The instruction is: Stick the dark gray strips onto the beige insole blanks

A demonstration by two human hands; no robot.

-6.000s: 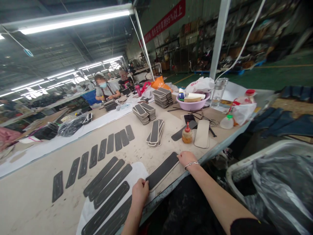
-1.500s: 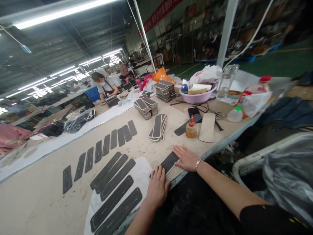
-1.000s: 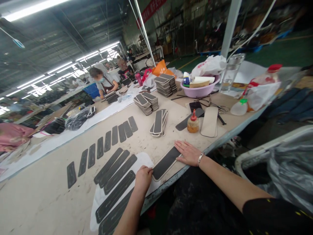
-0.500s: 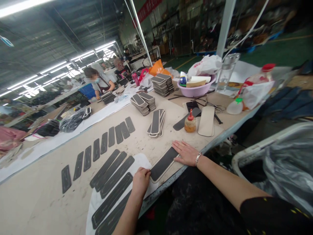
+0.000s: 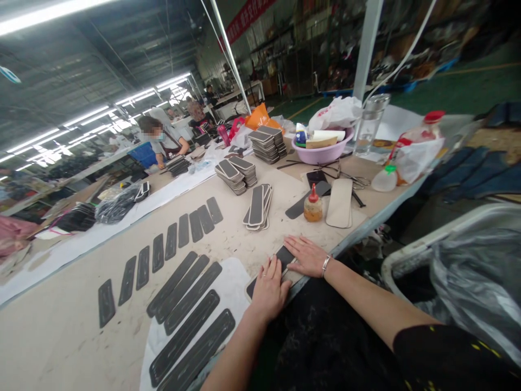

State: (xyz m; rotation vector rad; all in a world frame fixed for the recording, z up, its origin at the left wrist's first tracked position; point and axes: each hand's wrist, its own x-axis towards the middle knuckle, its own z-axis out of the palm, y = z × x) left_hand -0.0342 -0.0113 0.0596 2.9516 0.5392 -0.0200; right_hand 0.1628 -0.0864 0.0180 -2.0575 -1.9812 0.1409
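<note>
A long black strip on a beige backing point(image 5: 284, 253) lies along the near table edge. My left hand point(image 5: 269, 288) rests flat on its middle, fingers stretched out, and hides most of it. My right hand point(image 5: 307, 255) lies flat and open on the strip's right end; a bracelet is on that wrist. To the left, several long black strips point(image 5: 191, 312) lie side by side, partly on a white sheet point(image 5: 234, 282).
A row of short black pieces point(image 5: 171, 241), stacks of beige-backed strips point(image 5: 257, 206), a glue bottle point(image 5: 312, 205), a beige strip point(image 5: 340, 203), a pink basin point(image 5: 321, 153), a glass jar point(image 5: 367, 125) and bagged bottles point(image 5: 411, 149) stand on the table point(image 5: 61, 336). A person works farther along the table.
My left hand has slid from the strip's left end to its middle and opened flat. My right hand has stayed on the right end.
</note>
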